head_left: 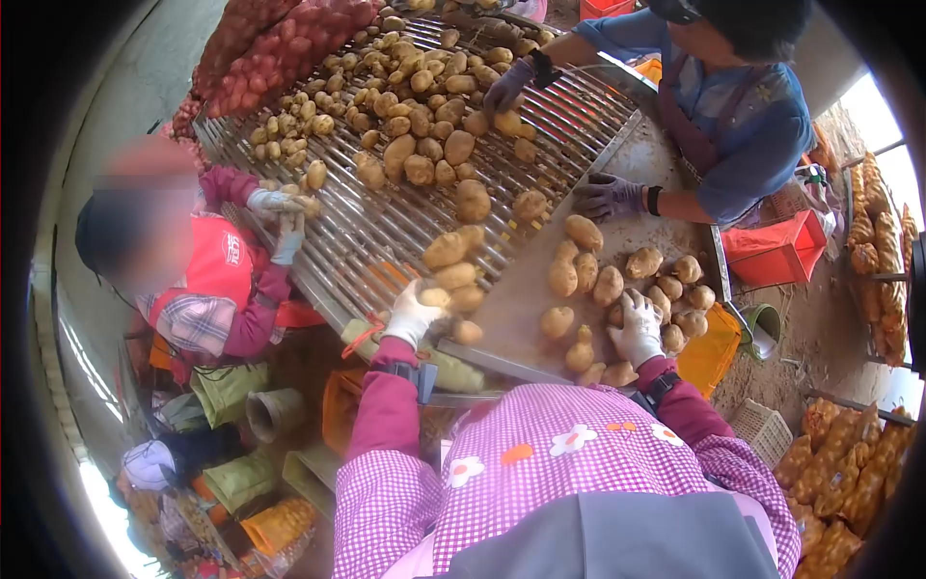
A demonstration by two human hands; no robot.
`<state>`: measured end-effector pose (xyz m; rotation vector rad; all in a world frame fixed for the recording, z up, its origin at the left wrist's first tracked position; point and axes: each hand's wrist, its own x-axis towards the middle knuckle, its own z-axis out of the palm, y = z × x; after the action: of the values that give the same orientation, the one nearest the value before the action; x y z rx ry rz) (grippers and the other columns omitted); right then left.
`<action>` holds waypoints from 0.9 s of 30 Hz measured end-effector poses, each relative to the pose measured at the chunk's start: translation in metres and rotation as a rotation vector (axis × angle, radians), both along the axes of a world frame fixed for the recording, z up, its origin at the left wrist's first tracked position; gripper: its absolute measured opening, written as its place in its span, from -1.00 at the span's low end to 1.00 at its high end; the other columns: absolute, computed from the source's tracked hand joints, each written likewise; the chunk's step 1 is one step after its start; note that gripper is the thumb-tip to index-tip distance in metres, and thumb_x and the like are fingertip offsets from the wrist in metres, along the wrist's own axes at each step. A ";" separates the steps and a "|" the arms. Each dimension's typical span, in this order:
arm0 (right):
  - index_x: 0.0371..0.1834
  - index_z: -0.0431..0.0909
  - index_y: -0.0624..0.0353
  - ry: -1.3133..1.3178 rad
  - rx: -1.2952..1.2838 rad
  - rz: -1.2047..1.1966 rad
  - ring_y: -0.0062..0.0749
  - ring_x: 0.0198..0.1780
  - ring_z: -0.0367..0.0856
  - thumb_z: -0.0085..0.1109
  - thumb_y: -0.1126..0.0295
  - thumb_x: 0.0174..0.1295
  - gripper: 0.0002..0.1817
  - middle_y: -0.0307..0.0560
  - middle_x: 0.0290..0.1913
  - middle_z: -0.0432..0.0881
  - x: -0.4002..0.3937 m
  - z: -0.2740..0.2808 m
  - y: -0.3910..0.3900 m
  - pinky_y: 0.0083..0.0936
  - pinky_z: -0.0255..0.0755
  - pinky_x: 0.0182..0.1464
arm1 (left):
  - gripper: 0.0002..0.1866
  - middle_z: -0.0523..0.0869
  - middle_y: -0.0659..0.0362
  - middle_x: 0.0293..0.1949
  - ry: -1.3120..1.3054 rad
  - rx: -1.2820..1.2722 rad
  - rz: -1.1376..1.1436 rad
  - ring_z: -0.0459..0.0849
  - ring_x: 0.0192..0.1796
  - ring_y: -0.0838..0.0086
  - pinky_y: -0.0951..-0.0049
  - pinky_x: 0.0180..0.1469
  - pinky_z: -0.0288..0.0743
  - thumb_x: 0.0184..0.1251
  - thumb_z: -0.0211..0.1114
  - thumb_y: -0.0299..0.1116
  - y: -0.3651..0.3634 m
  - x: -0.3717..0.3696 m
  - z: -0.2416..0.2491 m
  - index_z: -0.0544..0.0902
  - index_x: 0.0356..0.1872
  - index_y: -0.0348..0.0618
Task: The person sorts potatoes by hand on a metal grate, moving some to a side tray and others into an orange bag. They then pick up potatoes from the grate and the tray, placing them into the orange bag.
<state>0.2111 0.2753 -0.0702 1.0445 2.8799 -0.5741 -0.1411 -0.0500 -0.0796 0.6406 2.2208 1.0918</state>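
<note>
My left hand [417, 314], in a white glove, is at the near edge of the slatted metal rack [338, 217], its fingers closed around a potato [434, 297]. More potatoes lie just beyond and beside it. On the smooth metal tray [511, 338] to the right, my right hand [638, 330], also gloved in white, rests with spread fingers on a cluster of potatoes [691, 322]. Its palm hides what is directly beneath. Several other potatoes [562, 278] lie between my hands on the tray. A large pile of potatoes [420, 125] covers the far part of the rack.
A co-worker [733, 116] at the far right has one gloved hand among potatoes and another on the tray edge. Another co-worker [212, 261] handles potatoes at the left. Red net sacks [289, 58] stand behind; an orange bag [711, 352] hangs at the right edge.
</note>
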 end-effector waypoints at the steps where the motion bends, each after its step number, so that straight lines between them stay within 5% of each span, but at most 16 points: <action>1: 0.43 0.48 0.19 0.001 -0.009 -0.006 0.03 0.48 0.40 0.51 0.23 0.01 -0.17 0.08 0.46 0.48 0.000 -0.001 0.000 0.02 0.18 0.51 | -0.37 0.76 0.05 0.01 -0.203 0.146 0.072 0.82 -0.06 0.20 0.29 -0.12 0.74 0.24 0.57 -0.25 0.011 0.010 0.025 0.55 0.30 -0.17; 3: 0.43 0.48 0.20 0.004 -0.019 -0.008 0.03 0.47 0.41 0.51 0.24 0.01 -0.17 0.08 0.45 0.49 0.002 -0.003 0.000 0.02 0.19 0.50 | -0.31 0.77 0.11 -0.09 -0.613 0.440 0.219 0.83 -0.22 0.31 0.41 -0.31 0.72 0.22 0.65 -0.15 0.052 0.047 0.100 0.53 0.30 -0.19; 9: 0.35 0.53 0.21 -0.036 -0.064 0.048 0.04 0.41 0.46 0.48 0.27 0.04 -0.27 0.07 0.33 0.59 0.000 0.011 0.005 -0.04 0.28 0.43 | -0.34 0.77 0.09 -0.12 -0.825 0.577 0.184 0.81 -0.23 0.38 0.51 -0.40 0.66 0.42 0.44 0.18 0.078 0.074 0.083 0.54 0.26 -0.13; 14: 0.16 0.68 0.24 0.391 -0.325 -0.051 0.09 0.09 0.70 0.55 0.23 0.06 -0.42 0.17 0.02 0.74 0.006 0.018 0.021 -0.17 0.57 0.20 | -0.38 0.75 0.01 -0.18 -0.546 0.121 0.323 0.76 -0.54 0.32 0.41 -0.64 0.56 0.46 0.41 0.13 0.087 0.088 0.020 0.52 0.23 -0.18; 15: 0.20 0.66 0.29 0.463 -0.422 -0.139 -0.06 0.04 0.75 0.54 0.23 0.10 -0.39 0.09 -0.03 0.75 0.003 0.031 0.020 -0.26 0.60 0.15 | -0.37 0.76 0.00 -0.18 -0.533 0.059 0.297 0.77 -0.51 0.33 0.43 -0.63 0.56 0.46 0.42 0.09 0.086 0.093 0.004 0.50 0.29 -0.16; 17: 0.18 0.64 0.30 0.599 -0.875 -0.341 -0.44 -0.08 0.74 0.34 0.26 0.40 -0.60 -0.14 -0.08 0.72 0.002 0.028 0.032 -0.47 0.64 -0.07 | -0.33 0.80 -0.09 -0.14 -0.257 -0.130 0.186 0.83 -0.34 0.14 0.23 -0.37 0.70 0.46 0.38 0.18 0.081 0.096 -0.039 0.58 0.27 -0.20; 18: 0.15 0.62 0.28 0.685 -1.137 -0.379 -0.46 -0.11 0.72 0.25 0.21 0.48 -0.63 -0.18 -0.10 0.71 0.005 0.036 0.036 -0.50 0.63 -0.10 | -0.29 0.78 -0.14 -0.02 -0.144 -0.230 0.083 0.82 -0.18 0.08 0.19 -0.17 0.66 0.45 0.36 0.23 0.080 0.095 -0.046 0.61 0.26 -0.24; 19: 0.12 0.61 0.27 0.769 -1.397 -0.416 -0.49 -0.14 0.71 0.17 0.16 0.56 -0.64 -0.22 -0.13 0.70 0.002 0.059 0.034 -0.54 0.62 -0.12 | -0.25 0.75 -0.19 0.11 -0.032 -0.325 -0.024 0.80 -0.03 0.01 0.15 0.04 0.63 0.43 0.34 0.28 0.088 0.093 -0.018 0.64 0.24 -0.28; 20: 0.05 0.61 0.19 0.913 -1.349 -0.337 -0.43 -0.18 0.69 0.02 0.05 0.65 -0.60 -0.20 -0.16 0.70 0.001 0.051 0.030 -0.48 0.62 -0.15 | -0.20 0.73 -0.24 0.23 0.079 -0.415 -0.134 0.78 0.13 -0.05 0.11 0.25 0.60 0.42 0.32 0.34 0.098 0.091 0.015 0.67 0.22 -0.32; 21: 0.13 0.62 0.14 1.130 -1.721 -0.639 -0.36 -0.14 0.71 0.00 -0.05 0.65 -0.54 -0.16 -0.11 0.73 -0.009 0.036 0.025 -0.43 0.64 -0.08 | -0.23 0.75 -0.23 0.17 0.172 -0.415 -0.123 0.75 0.16 -0.13 0.02 0.23 0.59 0.41 0.29 0.37 0.108 0.083 0.047 0.74 0.13 -0.26; 23: 0.22 0.60 0.20 1.140 -1.865 -0.810 -0.29 -0.13 0.76 0.05 -0.20 0.59 -0.38 -0.05 -0.01 0.77 -0.016 0.062 0.019 -0.39 0.68 -0.09 | -0.30 0.79 -0.18 0.07 0.513 -0.329 0.057 0.75 0.12 -0.11 0.03 0.22 0.60 0.40 0.34 0.27 0.115 0.057 0.049 0.73 0.17 -0.22; 25: 0.31 0.57 0.22 1.141 -1.992 -0.682 -0.27 -0.09 0.78 0.01 -0.21 0.60 -0.34 -0.01 0.05 0.78 -0.011 0.058 0.019 -0.38 0.70 -0.07 | -0.22 0.53 -0.12 0.48 0.772 -0.477 0.010 0.46 0.52 0.00 0.03 0.56 0.25 0.37 0.39 0.21 0.118 0.021 0.044 0.58 0.40 -0.19; 26: 0.38 0.54 0.25 1.176 -1.897 -0.840 -0.27 -0.09 0.77 -0.04 -0.28 0.59 -0.24 -0.01 0.05 0.77 -0.020 0.043 0.018 -0.37 0.70 -0.13 | -0.21 0.40 -0.08 0.59 0.754 -0.591 0.003 0.33 0.61 0.04 0.02 0.64 0.10 0.35 0.42 0.17 0.122 0.011 0.050 0.54 0.44 -0.19; 27: 0.43 0.52 0.23 1.084 -2.010 -0.706 -0.28 -0.08 0.77 -0.09 -0.33 0.57 -0.19 -0.01 0.05 0.77 -0.020 0.052 0.019 -0.40 0.70 -0.14 | -0.17 0.35 -0.04 0.62 0.704 -0.671 -0.027 0.32 0.63 0.05 0.03 0.65 0.10 0.33 0.44 0.12 0.120 -0.004 0.038 0.47 0.50 -0.17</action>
<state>0.1913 0.2946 -0.0186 1.0253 0.3833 -3.3144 -0.1451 0.0699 -0.0420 0.8141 2.9174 0.0259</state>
